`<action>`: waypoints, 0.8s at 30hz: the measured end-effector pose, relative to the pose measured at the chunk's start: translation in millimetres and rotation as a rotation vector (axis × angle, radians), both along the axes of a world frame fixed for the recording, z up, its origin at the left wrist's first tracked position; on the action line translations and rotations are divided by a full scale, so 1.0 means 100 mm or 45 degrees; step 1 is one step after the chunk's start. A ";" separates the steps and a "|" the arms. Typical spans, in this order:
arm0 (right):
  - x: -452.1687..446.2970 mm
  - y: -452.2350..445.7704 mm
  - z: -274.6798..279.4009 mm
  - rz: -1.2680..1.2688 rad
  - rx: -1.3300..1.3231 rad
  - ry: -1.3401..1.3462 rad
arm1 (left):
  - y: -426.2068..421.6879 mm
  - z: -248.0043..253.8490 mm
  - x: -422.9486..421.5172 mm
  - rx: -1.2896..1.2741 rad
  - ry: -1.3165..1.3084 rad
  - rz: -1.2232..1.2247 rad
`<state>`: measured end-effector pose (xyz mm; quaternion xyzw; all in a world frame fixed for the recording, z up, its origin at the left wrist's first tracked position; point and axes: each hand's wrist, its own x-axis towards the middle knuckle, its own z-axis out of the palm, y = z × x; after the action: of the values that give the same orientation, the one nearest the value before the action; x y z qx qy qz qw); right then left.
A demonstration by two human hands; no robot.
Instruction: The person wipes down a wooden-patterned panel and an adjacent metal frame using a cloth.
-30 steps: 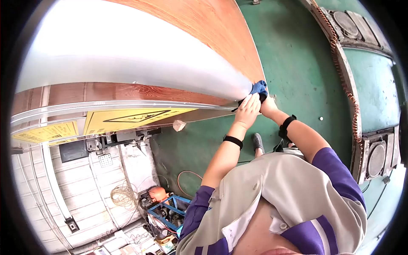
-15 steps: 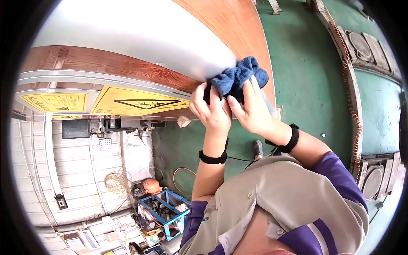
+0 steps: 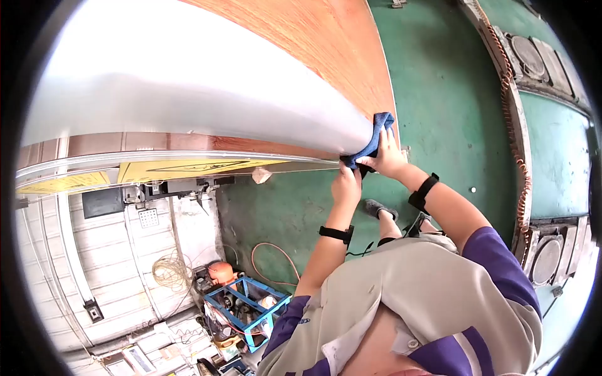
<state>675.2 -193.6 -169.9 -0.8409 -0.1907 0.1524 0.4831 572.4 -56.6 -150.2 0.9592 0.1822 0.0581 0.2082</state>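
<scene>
A blue cloth point(image 3: 375, 139) is bunched around the near end of a long, shiny metallic roll or cylinder point(image 3: 251, 103), which lies on a wood-grain surface point(image 3: 332, 44). My left hand point(image 3: 346, 187) grips the cloth's lower edge, its fingers closed beside the metal rail. On the cloth's right side is my right hand point(image 3: 390, 156), with its fingers pressed against the fabric and thumb toward my left hand. Both wrists wear black bands.
Yellow warning labels point(image 3: 188, 168) are on the panel's side. A blue metal frame point(image 3: 248, 307) with tools stands at lower left, near a coiled cable point(image 3: 172, 272). At right, a long beam point(image 3: 514, 125) carries an orange coiled hose over the green floor point(image 3: 439, 81).
Both hands and the cloth first came in closer along the roll, then moved back out to its end. My left hand is now lower, at the cloth's bottom edge.
</scene>
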 end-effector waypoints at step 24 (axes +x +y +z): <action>0.11 0.00 2.53 -0.213 0.577 -1.164 | -0.36 2.44 0.24 -0.440 -0.988 -0.207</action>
<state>685.9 -193.4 83.3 -0.7081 -0.3428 -0.3150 0.5309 596.1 -92.5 94.2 0.8285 0.0213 0.3665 0.4229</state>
